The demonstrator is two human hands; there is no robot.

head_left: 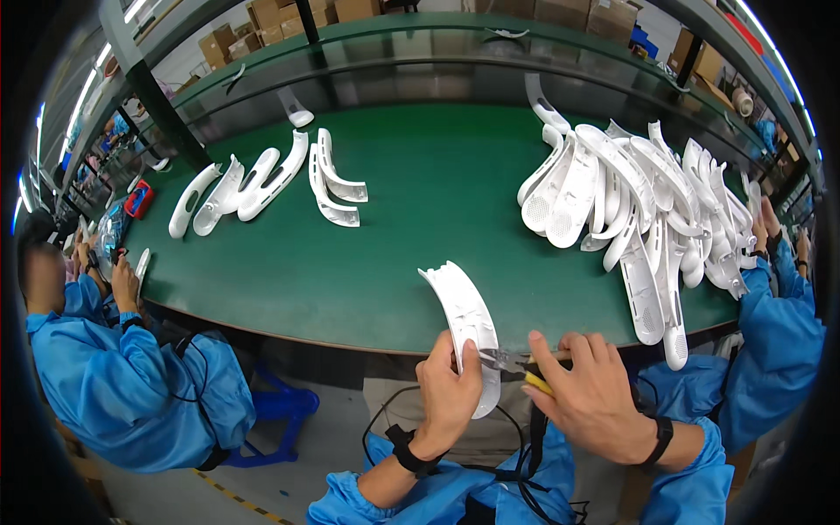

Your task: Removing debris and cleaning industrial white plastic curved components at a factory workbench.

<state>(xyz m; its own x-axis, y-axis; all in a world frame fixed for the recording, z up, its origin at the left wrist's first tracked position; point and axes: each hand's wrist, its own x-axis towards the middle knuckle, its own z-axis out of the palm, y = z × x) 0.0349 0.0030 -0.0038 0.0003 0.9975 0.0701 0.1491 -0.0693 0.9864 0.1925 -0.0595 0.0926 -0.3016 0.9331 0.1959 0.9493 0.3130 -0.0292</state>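
Observation:
My left hand (444,389) grips a curved white plastic shell (462,302) near its lower end, thumb on the face and fingers behind the edge. The shell stands tilted over the table's front edge, its inner side with small ribs showing. In my right hand (595,398) is a pair of pliers (536,382) with a yellow handle. Their metal jaws reach to the shell's right edge, close to my left thumb. Whether the jaws touch or bite the plastic is too small to tell.
A large heap of similar white shells (643,188) lies on the green table (420,210) at the right. Several more (276,188) lie at the left. Co-workers in blue sit on both sides, near a blue stool (284,407). A raised shelf (394,74) runs along the back.

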